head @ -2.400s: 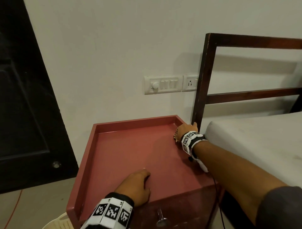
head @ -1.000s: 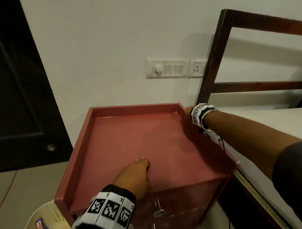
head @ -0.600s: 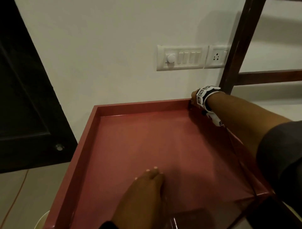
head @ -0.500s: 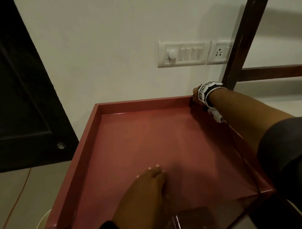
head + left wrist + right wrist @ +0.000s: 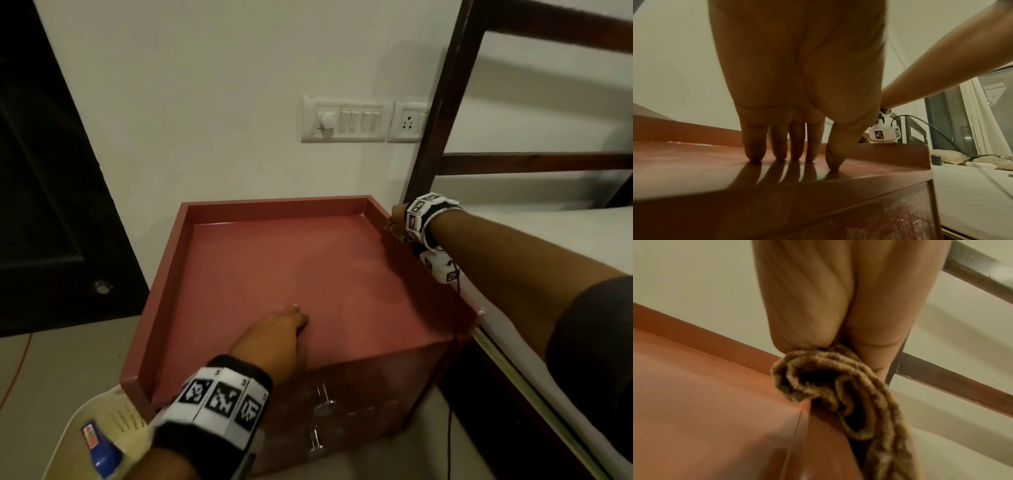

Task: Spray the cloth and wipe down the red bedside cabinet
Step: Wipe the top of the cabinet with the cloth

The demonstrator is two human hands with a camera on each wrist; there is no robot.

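The red bedside cabinet (image 5: 239, 274) has a raised rim on three sides. My left hand (image 5: 287, 322) lies flat on its top near the front edge. In the left wrist view the straight fingertips (image 5: 777, 155) press on the red surface (image 5: 694, 170). My right hand (image 5: 395, 222) is at the right rim, close to the back corner. It grips a bunched brown cloth (image 5: 828, 386) that rests on the rim (image 5: 818, 426). In the head view the hand hides most of the cloth. A blue spray bottle (image 5: 101, 448) lies at the lower left.
The bottle rests on a white perforated surface (image 5: 113, 414) beside the cabinet. A dark wooden bed frame (image 5: 435, 120) and a white mattress (image 5: 565, 233) stand close on the right. A switch panel (image 5: 346, 120) is on the wall and a dark door (image 5: 44, 171) at left. Metal knobs (image 5: 323, 401) stick out of the cabinet front.
My right hand with the cloth went from the top's back right area up onto the right rim, reached the back corner, then came slightly forward. The left hand stayed put.
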